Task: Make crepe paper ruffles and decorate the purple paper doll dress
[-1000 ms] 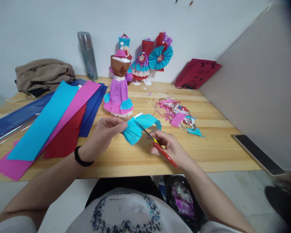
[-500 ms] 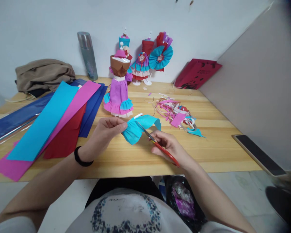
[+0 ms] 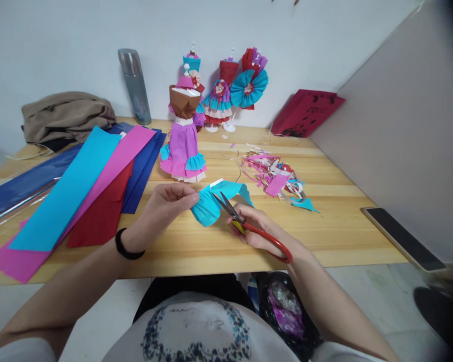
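Observation:
My left hand pinches the left end of a gathered strip of turquoise crepe paper, held above the table. A narrow white strip lies along the paper's top edge. My right hand grips red-handled scissors; their blades are slightly parted and overlap the turquoise paper near its middle. Whether the blades are cutting into it, I cannot tell. Just beyond the paper stands a small dress form wearing a brown top and a purple ruffled skirt with turquoise pieces.
Crepe paper sheets in turquoise, pink, red and blue lie at left. Paper scraps are heaped right of centre. A flask, more dressed forms, a crimson bag, brown cloth and a phone rest on the table.
The scissor blades have parted a little, and their handles have turned and spread in my right hand. My left hand keeps its pinch on the turquoise paper.

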Action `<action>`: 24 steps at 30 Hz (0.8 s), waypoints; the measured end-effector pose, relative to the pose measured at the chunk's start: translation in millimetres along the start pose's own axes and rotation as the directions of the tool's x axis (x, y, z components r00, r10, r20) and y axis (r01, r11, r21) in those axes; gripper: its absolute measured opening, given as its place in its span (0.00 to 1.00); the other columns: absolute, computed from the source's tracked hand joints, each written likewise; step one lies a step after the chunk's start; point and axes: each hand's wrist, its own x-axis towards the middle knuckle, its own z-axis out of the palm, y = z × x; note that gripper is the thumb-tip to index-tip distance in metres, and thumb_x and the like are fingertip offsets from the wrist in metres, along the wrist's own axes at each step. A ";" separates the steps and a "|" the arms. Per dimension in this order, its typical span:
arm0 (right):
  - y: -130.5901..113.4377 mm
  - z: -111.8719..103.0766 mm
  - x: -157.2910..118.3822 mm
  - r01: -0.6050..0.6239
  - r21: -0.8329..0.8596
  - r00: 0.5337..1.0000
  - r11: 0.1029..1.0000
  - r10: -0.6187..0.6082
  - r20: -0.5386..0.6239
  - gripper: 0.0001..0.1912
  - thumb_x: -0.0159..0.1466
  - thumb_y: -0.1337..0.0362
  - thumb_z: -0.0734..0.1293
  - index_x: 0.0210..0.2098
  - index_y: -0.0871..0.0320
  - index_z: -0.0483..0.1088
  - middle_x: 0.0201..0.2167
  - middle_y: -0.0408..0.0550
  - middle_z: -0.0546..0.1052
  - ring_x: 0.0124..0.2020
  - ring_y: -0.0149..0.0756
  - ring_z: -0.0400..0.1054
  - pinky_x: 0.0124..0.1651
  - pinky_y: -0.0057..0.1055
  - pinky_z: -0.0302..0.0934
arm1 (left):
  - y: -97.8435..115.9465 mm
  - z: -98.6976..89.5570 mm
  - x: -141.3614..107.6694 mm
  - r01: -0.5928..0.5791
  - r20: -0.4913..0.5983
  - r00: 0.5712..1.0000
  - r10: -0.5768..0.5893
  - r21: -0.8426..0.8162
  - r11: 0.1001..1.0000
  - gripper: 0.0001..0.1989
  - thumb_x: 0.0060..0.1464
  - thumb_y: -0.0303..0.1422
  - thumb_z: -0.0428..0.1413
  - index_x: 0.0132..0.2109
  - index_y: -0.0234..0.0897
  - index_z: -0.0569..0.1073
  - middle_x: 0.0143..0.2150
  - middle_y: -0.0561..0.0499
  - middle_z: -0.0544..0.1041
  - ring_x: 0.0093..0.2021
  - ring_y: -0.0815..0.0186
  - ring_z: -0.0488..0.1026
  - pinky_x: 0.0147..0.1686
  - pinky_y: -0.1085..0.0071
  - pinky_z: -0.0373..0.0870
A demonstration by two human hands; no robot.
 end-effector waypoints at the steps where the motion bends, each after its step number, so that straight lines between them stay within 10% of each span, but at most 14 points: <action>1: 0.1 -0.1 0.5 -0.002 0.020 1.000 1.000 0.002 -0.004 0.30 0.56 0.33 0.70 0.40 0.52 0.69 0.35 0.47 0.69 0.32 0.36 0.63 0.33 0.35 0.64 | 0.0 -0.1 -0.1 -0.004 0.006 1.000 0.004 0.008 1.000 0.09 0.53 0.36 0.65 0.29 0.36 0.81 0.27 0.50 0.80 0.30 0.69 0.74 0.34 0.73 0.72; 24: -7.9 -12.9 5.6 -0.048 0.320 0.950 0.946 -0.056 0.307 0.31 0.60 0.37 0.70 0.46 0.58 0.68 0.30 0.43 0.70 0.24 0.26 0.59 0.26 0.26 0.54 | 9.0 1.1 -2.2 0.053 0.192 0.978 -0.083 0.153 0.987 0.13 0.54 0.39 0.62 0.27 0.34 0.78 0.28 0.46 0.79 0.30 0.64 0.74 0.33 0.69 0.69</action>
